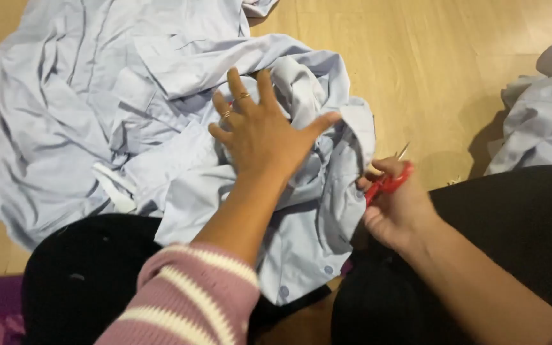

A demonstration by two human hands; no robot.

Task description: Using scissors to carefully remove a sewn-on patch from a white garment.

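Mostly crumpled pale-blue shirt [180, 128], buttons along edge.

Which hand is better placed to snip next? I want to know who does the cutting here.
The right hand, most likely: it already holds the red-handled scissors at the edge of the light blue shirt. The left hand lies flat on the cloth, pinning it.
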